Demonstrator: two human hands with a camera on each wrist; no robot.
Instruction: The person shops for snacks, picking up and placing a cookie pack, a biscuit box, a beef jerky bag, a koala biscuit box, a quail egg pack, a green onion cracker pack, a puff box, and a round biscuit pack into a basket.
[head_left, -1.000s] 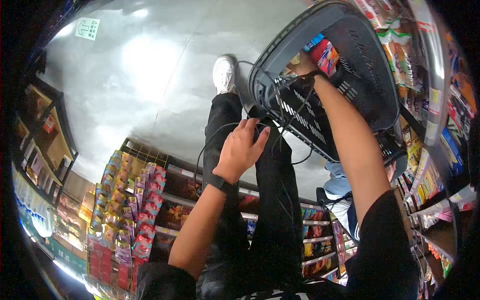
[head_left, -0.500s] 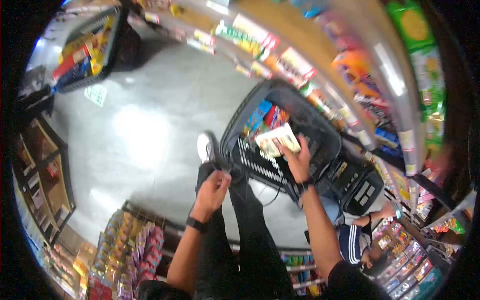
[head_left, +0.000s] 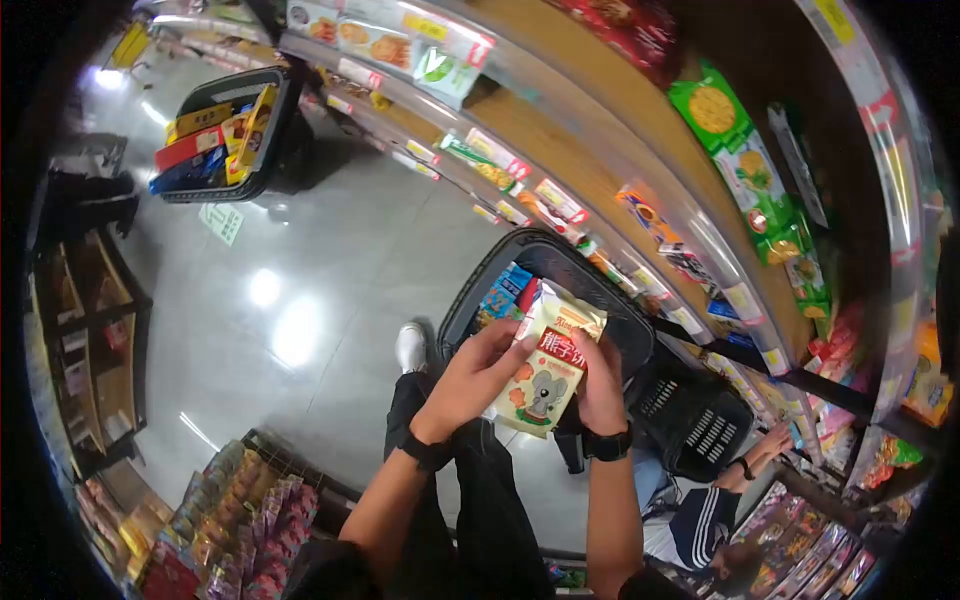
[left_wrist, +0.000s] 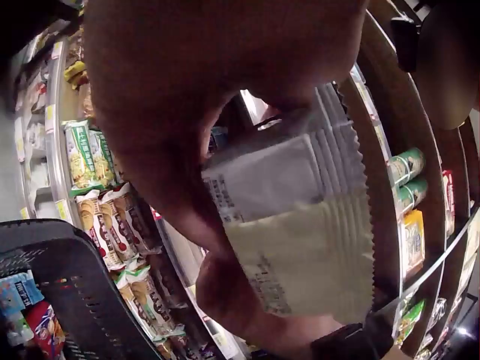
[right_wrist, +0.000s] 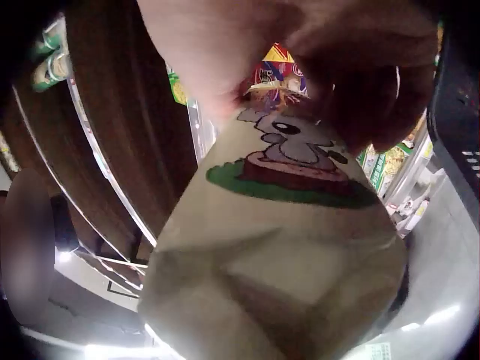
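Observation:
A cream-coloured packet of biscuits (head_left: 545, 390) with a grey cartoon koala and a red label is held up in front of me. My left hand (head_left: 472, 388) grips its left edge, thumb over the front. On the opposite edge my right hand (head_left: 602, 392) pinches it. The left wrist view shows the packet's plain back and crimped end (left_wrist: 315, 217); in the right wrist view its printed front (right_wrist: 277, 240) fills the middle. Below and behind it stands a dark shopping basket (head_left: 625, 312), partly hidden by the packet, with a blue packet (head_left: 502, 292) and a red one inside.
Snack shelves (head_left: 560, 110) run along the right side. A second basket (head_left: 285, 130) full of yellow, red and blue packs stands at the upper left. At the lower right a person (head_left: 700, 525) is beside another black basket (head_left: 690, 415). Hanging snack packs (head_left: 235, 520) are at the lower left.
My right hand was down in the basket, then lifted the cream packet out of it. My left hand, empty before, has moved right and now grips the packet too. The view has turned toward the shelves.

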